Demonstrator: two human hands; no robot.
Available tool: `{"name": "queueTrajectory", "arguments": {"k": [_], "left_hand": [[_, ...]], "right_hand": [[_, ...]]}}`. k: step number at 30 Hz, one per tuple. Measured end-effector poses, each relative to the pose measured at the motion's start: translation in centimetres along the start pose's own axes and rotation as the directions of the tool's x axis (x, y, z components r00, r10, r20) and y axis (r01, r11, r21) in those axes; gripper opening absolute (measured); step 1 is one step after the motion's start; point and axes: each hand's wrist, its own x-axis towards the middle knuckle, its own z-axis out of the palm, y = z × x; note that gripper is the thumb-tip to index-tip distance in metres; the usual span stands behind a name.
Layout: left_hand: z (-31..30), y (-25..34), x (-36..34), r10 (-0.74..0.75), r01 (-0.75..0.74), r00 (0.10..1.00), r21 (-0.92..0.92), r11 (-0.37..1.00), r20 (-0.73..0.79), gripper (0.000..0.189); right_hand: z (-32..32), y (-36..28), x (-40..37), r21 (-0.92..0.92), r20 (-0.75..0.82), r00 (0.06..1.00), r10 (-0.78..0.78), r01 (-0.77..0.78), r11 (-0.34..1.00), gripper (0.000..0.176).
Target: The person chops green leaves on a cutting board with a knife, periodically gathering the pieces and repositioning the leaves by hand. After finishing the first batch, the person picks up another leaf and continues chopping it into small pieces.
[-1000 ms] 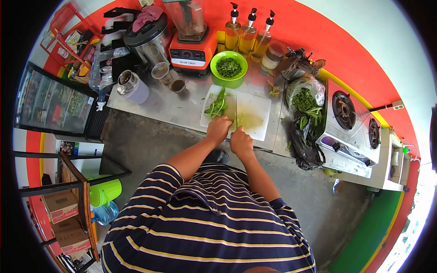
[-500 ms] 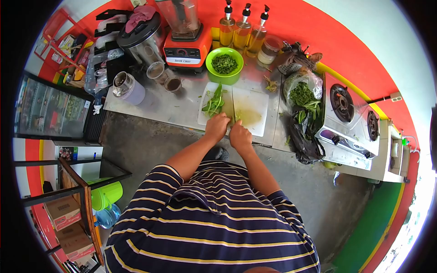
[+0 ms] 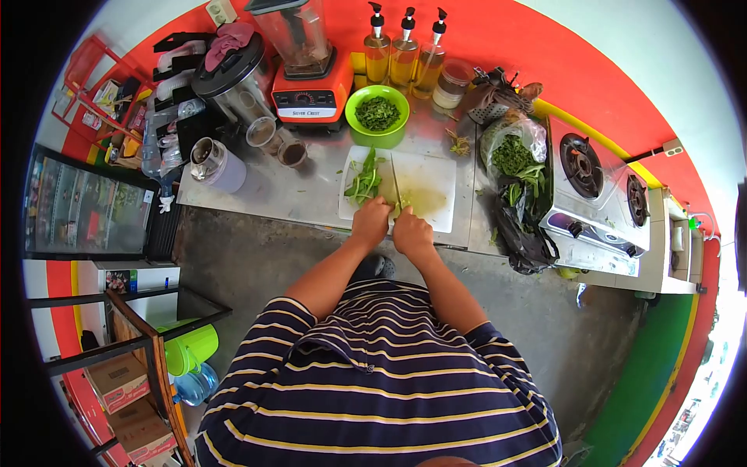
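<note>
A white cutting board (image 3: 441,175) lies near the front edge of the metal counter. Leafy greens (image 3: 364,180) rest on its left part, with their stems toward my left hand (image 3: 372,220), whose fingers are closed around the stem ends. My right hand (image 3: 412,232) is closed on the handle of a knife (image 3: 395,180), its blade pointing away from me across the board. Both hands are close together at the board's near edge. Behind the board stands a green bowl (image 3: 377,138) with chopped greens in it.
An orange blender (image 3: 311,93), two plastic cups (image 3: 292,153) and a steel pot (image 3: 233,78) stand at the back left. Oil bottles (image 3: 404,50) line the red wall. To the right are a bag of greens (image 3: 513,156) and a gas stove (image 3: 595,194).
The camera view has shifted slightly. Both hands remain at the board's near edge, with the knife and greens in nearly the same places.
</note>
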Motion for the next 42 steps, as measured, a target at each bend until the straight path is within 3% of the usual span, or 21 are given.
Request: {"name": "queueTrajectory", "arguments": {"k": [7,19,25,27,31,34,42], "left_hand": [[-0.2,0.5,-0.4,-0.016,0.014,0.999,-0.039,0.999,-0.039,0.019],[-0.3,-0.5,-0.2,0.083,-0.084,0.996,0.080,0.993,0.020,0.014],[0.0,-0.8,-0.4,0.088,-0.090,0.994,-0.026,0.996,-0.066,0.009],[0.0,-0.8,-0.5,0.101,-0.104,0.990,-0.032,0.994,-0.102,0.009],[-0.5,-0.5,-0.3,0.008,-0.007,1.000,-0.062,0.998,0.006,0.011],[-0.9,-0.3,-0.1,-0.039,0.031,0.998,-0.138,0.990,-0.056,0.010],[-0.7,-0.7,0.1,-0.081,0.076,0.996,-0.174,0.982,-0.022,0.010]], "right_hand": [[0.8,-0.1,0.6,0.018,-0.023,0.999,0.028,-0.028,0.999,0.021],[-0.5,-0.8,0.0,0.025,0.033,0.999,0.019,-0.019,0.999,0.024],[1.3,-0.7,-0.8,0.015,0.016,0.999,0.040,-0.041,0.999,0.026],[1.2,-0.6,-0.6,-0.047,-0.052,0.998,-0.027,0.025,0.999,0.027],[0.1,-0.9,0.0,-0.084,0.033,0.999,-0.009,0.011,0.996,0.033],[1.1,-0.9,-0.3,-0.040,0.013,1.000,-0.003,0.003,0.999,0.033],[-0.5,-1.1,-0.1,-0.014,0.077,0.997,0.031,-0.030,0.999,0.030]]}}
